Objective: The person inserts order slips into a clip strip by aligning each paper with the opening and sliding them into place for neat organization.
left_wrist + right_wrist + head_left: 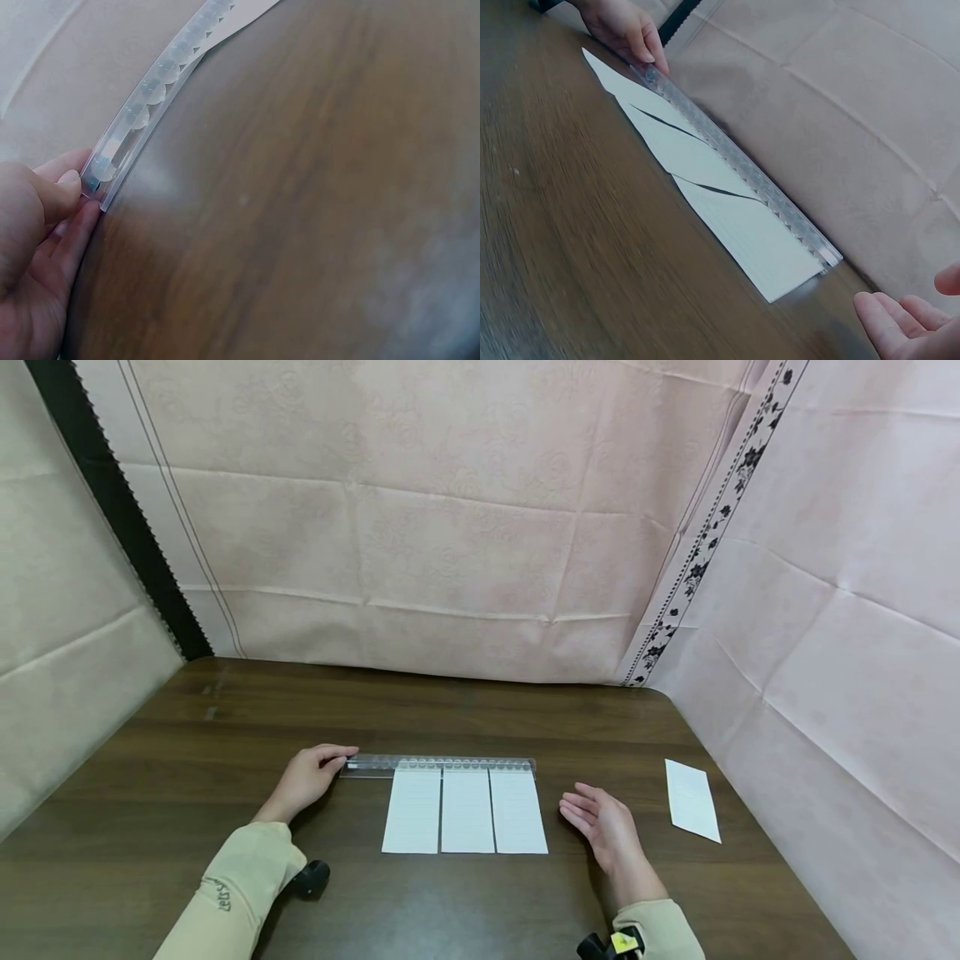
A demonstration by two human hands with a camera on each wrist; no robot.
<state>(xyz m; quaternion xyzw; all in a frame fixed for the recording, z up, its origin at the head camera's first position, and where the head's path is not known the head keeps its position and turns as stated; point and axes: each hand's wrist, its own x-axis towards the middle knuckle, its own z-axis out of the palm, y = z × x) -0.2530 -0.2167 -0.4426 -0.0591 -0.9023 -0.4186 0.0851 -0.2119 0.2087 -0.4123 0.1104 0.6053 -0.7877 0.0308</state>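
Three white paper cards (467,814) lie side by side on the table with thin gaps between them. A clear plastic ruler (450,763) with a row of rounded shapes along it lies across their top edges and reaches past them on the left. My left hand (309,778) pinches the ruler's left end between thumb and fingers; the left wrist view shows the thumb (56,196) on top of it. To the right of the cards is my right hand (606,828), palm turned inward, fingers extended and holding nothing. Its fingertips (870,307) are near the ruler's right end.
Another white card (692,802) lies apart on the right side of the brown wooden table (465,910). Pale cloth (450,552) hangs behind the table and on both sides. A dark strip (127,518) runs down the left cloth corner, a floral band (693,568) down the right.
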